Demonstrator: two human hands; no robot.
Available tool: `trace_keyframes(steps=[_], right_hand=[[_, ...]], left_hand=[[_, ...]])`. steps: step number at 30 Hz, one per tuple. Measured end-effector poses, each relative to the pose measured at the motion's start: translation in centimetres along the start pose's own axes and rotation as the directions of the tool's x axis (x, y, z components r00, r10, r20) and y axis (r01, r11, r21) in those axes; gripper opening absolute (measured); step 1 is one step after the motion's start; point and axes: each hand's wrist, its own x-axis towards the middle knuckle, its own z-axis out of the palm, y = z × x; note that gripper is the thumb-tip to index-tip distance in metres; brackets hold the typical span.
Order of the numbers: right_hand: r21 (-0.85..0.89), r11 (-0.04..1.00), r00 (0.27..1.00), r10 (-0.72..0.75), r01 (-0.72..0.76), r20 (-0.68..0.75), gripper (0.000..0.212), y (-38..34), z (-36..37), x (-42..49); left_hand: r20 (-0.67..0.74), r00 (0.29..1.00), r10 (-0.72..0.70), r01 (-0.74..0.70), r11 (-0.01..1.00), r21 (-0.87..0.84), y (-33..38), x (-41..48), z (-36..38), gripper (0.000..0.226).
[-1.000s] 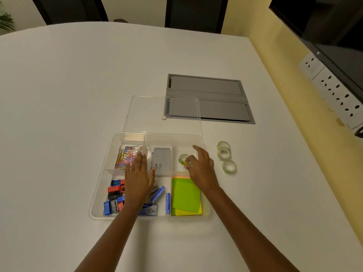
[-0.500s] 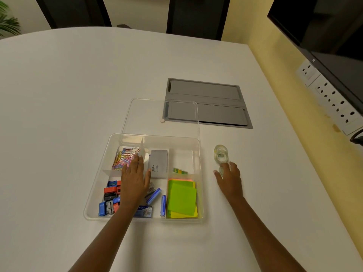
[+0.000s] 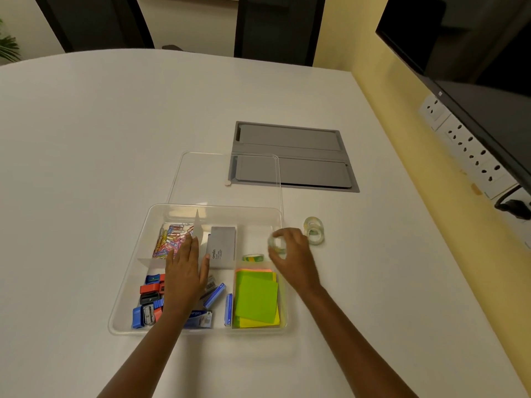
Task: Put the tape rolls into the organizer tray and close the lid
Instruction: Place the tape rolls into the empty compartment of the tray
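My right hand (image 3: 290,251) fingers are clamping one blurry tape roll (image 3: 276,245) over the tray's (image 3: 129,297) right rim; apparently two rolls (image 3: 313,230) are waiting beyond, one (image 3: 253,257) inside; left hand (image 3: 185,271) fingers are lying flat, together.

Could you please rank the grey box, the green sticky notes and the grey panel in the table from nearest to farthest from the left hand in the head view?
From the left hand:
1. Grey box, just right of its fingers, in the tray.
2. Green sticky notes, further right, front compartment.
3. Grey panel, far back, beyond the lid.
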Motion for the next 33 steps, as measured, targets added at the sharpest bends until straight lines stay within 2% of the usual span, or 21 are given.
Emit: trace_keyframes(steps=[2, 5, 7, 9, 11, 13, 17, 19, 21, 25, 27, 29, 31, 33], right_hand=[[-0.108, 0.99, 0.993, -0.079, 0.088, 0.087, 0.024, -0.3, 0.7, 0.0], [-0.152, 0.983, 0.982, -0.075, 0.103, 0.176, 0.024, -0.1, 0.8, 0.2], [-0.105, 0.99, 0.985, -0.081, 0.098, 0.155, 0.03, 0.2, 0.4, 0.5], [-0.052, 0.996, 0.996, -0.074, 0.077, 0.058, 0.037, 1.0, -0.3, 0.9], [-0.039, 0.999, 0.999, -0.021, 0.02, -0.039, 0.026, 2.5, -0.9, 1.5], [-0.131, 0.99, 0.996, 0.048, -0.058, -0.073, 0.023, 4.3, -1.3, 2.3], [-0.311, 0.925, 0.957, 0.267, -0.221, 0.114, 0.05, 6.6, -1.8, 3.1], [-0.373, 0.904, 0.943, 0.287, -0.21, 0.166, 0.054, 7.4, -1.8, 3.2], [-0.386, 0.902, 0.953, 0.265, -0.192, 0.145, 0.052, 7.8, -1.5, 3.0], [-0.298, 0.93, 0.973, 0.231, -0.214, 0.025, 0.043, 7.1, -1.4, 2.6], [-0.148, 0.962, 0.973, 0.229, -0.231, -0.029, 0.044, 5.8, -1.4, 2.5], [-0.002, 0.985, 0.982, 0.175, -0.175, -0.076, 0.044, 4.1, -1.2, 2.3], [0.048, 0.996, 0.996, 0.081, -0.079, -0.037, 0.044, 2.5, -0.9, 2.0], [0.026, 1.0, 0.999, -0.008, 0.006, 0.054, 0.047, 1.4, -0.5, 1.7]], left_hand=[[0.0, 1.0, -0.003, 0.003, 1.0, 0.002, 0.0, -0.1, 0.0, 0.076], [0.002, 1.0, -0.006, 0.006, 1.0, 0.001, 0.0, 0.0, -0.1, 0.075], [0.003, 1.0, -0.004, 0.004, 1.0, 0.005, 0.1, 0.0, -0.1, 0.075], [0.003, 1.0, -0.002, 0.002, 1.0, 0.009, 0.1, 0.0, -0.1, 0.075], [0.005, 1.0, -0.002, 0.002, 1.0, 0.012, 0.0, 0.0, -0.1, 0.074], [0.005, 1.0, -0.001, 0.001, 1.0, 0.016, 0.0, 0.0, -0.1, 0.072], [0.003, 1.0, -0.002, 0.002, 1.0, 0.017, 0.1, 0.0, -0.1, 0.073], [0.002, 1.0, 0.002, -0.002, 1.0, 0.025, 0.1, 0.0, -0.1, 0.072], [0.005, 1.0, 0.006, -0.006, 0.999, 0.036, 0.0, 0.0, -0.1, 0.076], [0.008, 0.999, 0.033, -0.034, 0.995, 0.096, 0.0, 0.0, -0.1, 0.081], [0.005, 0.999, 0.054, -0.054, 0.989, 0.136, -0.1, 0.0, 0.1, 0.075], [-0.01, 0.996, 0.086, -0.083, 0.981, 0.174, -0.3, 0.0, 0.3, 0.067], [-0.01, 0.994, 0.106, -0.102, 0.978, 0.183, -0.4, 0.0, 0.3, 0.066], [0.004, 0.995, 0.1, -0.099, 0.978, 0.185, -0.3, 0.0, 0.3, 0.07]])
